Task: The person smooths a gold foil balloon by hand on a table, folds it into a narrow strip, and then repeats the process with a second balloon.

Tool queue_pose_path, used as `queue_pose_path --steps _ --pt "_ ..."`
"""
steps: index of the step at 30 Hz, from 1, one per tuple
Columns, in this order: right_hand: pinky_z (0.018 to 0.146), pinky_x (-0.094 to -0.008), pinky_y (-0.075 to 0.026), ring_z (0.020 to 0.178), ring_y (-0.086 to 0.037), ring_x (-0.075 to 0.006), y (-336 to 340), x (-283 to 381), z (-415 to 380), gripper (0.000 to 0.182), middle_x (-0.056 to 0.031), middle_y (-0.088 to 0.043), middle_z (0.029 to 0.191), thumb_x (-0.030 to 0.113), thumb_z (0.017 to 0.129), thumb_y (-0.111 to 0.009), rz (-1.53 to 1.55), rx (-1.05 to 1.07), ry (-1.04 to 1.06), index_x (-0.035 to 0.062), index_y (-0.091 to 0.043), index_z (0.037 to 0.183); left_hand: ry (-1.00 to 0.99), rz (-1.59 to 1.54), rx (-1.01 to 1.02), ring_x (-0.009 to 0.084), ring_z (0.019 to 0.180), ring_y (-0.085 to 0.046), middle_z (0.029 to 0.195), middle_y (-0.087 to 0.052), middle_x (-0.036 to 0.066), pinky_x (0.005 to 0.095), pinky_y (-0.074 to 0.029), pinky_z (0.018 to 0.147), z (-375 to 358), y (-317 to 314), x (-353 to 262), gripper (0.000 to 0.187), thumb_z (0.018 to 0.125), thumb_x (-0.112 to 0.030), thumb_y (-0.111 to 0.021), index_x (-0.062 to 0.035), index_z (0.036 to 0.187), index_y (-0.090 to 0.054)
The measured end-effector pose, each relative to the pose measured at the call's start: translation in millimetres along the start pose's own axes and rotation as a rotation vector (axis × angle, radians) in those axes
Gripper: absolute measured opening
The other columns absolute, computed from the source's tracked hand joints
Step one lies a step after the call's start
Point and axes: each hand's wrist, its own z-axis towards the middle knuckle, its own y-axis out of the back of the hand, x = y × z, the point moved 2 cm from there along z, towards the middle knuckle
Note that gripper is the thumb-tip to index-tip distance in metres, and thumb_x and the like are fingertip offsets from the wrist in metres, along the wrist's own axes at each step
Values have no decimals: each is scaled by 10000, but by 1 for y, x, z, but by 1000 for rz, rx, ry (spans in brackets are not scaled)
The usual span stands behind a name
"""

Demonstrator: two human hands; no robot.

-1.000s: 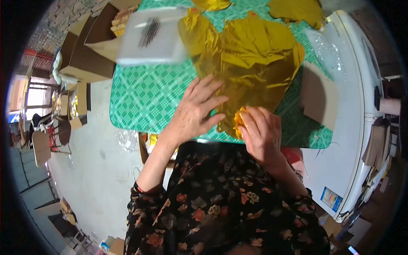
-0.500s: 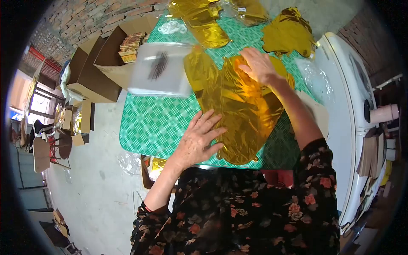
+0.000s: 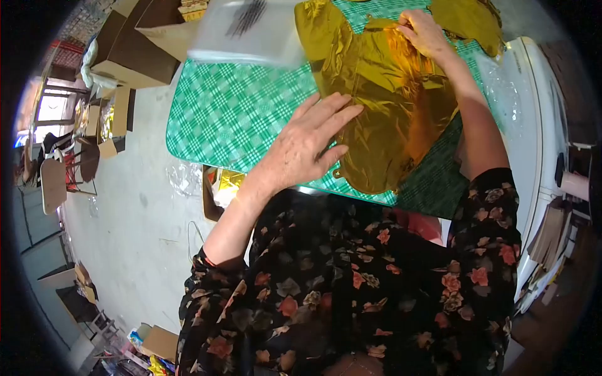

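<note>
The gold foil balloon (image 3: 382,100), flat and without air, lies on the bench (image 3: 232,119), which is covered with a green checked cloth. It lies near the front edge, just before the person, and its lower tip reaches almost to that edge.

In the head view, the left hand (image 3: 310,141) lies flat, fingers spread wide, with the fingertips on the left border of the foil. It closes on nothing; it seems to press the sheet down so that it does not slide. The right hand (image 3: 425,32) is stretched to the far end of the balloon. Its fingers are bent onto the upper edge of the foil, but whether they pinch it or only press on it I cannot tell. With one hand at each end, the foil is probably kept stretched and smooth.

A clear plastic bag (image 3: 248,28) with dark print lies just beside the foil at the far left. More gold foil (image 3: 467,22) lies behind the right hand. Open cardboard boxes (image 3: 135,44) stand on the floor, left of the bench.
</note>
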Motion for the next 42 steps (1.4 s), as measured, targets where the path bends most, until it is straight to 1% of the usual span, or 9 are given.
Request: queue_pose_path --steps 8,14,15,17,23,24,27,34,42 --pt "911 -457 -454 1095 -562 -350 1 -17 -3 217 -110 -588 1079 258 967 -657 -18 23 -63 99 -572 1087 6 -16 3 349 1415 -455 1511 -499 165 530 -285 1230 1 2 -1 694 865 -118 -734 -95 1502 -461" --pt "896 -441 -483 1064 -576 -386 13 14 -14 224 -159 -619 1079 217 951 -670 41 -171 65 50 -612 1089 -14 10 21 363 1426 -442 1506 -501 176 548 -290 1218 2 3 -1 680 844 -128 -753 -73 1472 -496" --pt "1027 -485 -434 1191 -546 -338 23 26 -17 306 -138 -610 1239 285 1014 -602 58 -19 -57 66 -603 1228 -14 21 26 363 1429 -440 1507 -501 176 551 -288 1219 3 3 -1 669 843 -133 -755 -69 1462 -509" --pt "1097 -504 -390 1284 -513 -330 21 32 -15 428 -147 -557 1389 359 1032 -566 82 56 -171 89 -554 1364 -18 35 44 365 1430 -441 1509 -499 175 560 -289 1217 3 3 -2 628 845 -151 -760 -59 1428 -544" --pt "1194 -596 -237 1510 -303 -338 8 59 -33 653 -162 -338 1624 538 1047 -440 -141 -19 -57 157 -375 1573 -41 153 -10 418 1463 -373 1516 -476 197 567 -285 1215 17 16 -20 559 857 -227 -763 -53 1362 -598" --pt "1197 -623 -207 1516 -290 -344 3 60 -38 655 -151 -338 1630 548 1046 -432 -89 -123 29 174 -368 1580 -58 171 -21 421 1468 -362 1518 -472 197 568 -281 1217 25 21 -30 551 862 -242 -758 -53 1355 -602" --pt "1194 -632 -205 1511 -298 -355 -12 66 -43 653 -136 -334 1637 540 1048 -435 -167 -97 -2 180 -357 1588 -106 188 -31 420 1484 -334 1539 -437 213 574 -261 1223 49 18 -44 583 884 -316 -738 -60 1385 -585" --pt "1229 -618 -94 1572 -139 -314 -2 75 -46 656 -104 -199 1695 495 1065 -413 -50 119 -103 192 -262 1628 -104 308 30 489 1512 -195 1609 -298 236 603 -179 1234 80 -42 -24 736 930 -549 -634 -91 1490 -495" --pt "1238 -606 -60 1580 -110 -300 2 80 -45 668 -101 -191 1702 512 1056 -414 38 146 -137 189 -275 1624 -35 456 55 503 1506 -202 1619 -313 219 661 -137 1214 74 -56 -12 760 927 -644 -575 -151 1500 -501"
